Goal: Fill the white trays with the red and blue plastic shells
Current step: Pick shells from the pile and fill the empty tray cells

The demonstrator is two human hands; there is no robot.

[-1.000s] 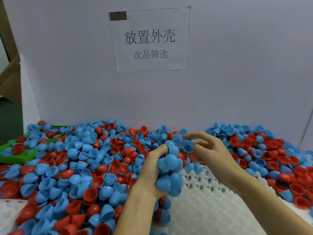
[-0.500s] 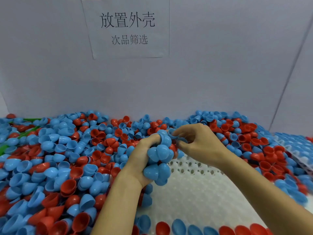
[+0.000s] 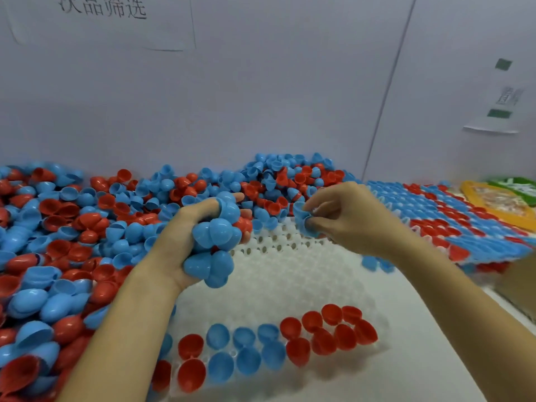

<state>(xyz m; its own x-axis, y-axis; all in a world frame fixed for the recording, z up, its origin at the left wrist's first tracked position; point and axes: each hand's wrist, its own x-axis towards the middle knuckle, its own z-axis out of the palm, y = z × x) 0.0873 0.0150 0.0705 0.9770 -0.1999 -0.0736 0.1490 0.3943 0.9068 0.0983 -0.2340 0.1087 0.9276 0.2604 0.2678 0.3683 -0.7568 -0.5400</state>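
My left hand (image 3: 185,236) grips a clump of several blue shells (image 3: 216,242) above the far part of the white tray (image 3: 278,280). My right hand (image 3: 345,216) pinches a single blue shell (image 3: 300,216) between thumb and fingertips, just right of the clump and over the tray's far edge. Two rows of red and blue shells (image 3: 275,343) sit in the tray's near pockets. A big loose pile of red and blue shells (image 3: 75,227) covers the table at left and along the back.
A filled tray of blue and red shells (image 3: 452,221) lies at the right. Beyond it sit an orange-rimmed bag (image 3: 499,204) and a green one. White partition walls with a paper sign (image 3: 110,13) close the back and right.
The view has swung down and to the right, revealing the tray's near rows and the filled tray. My right hand has drawn away from the clump with one blue shell.
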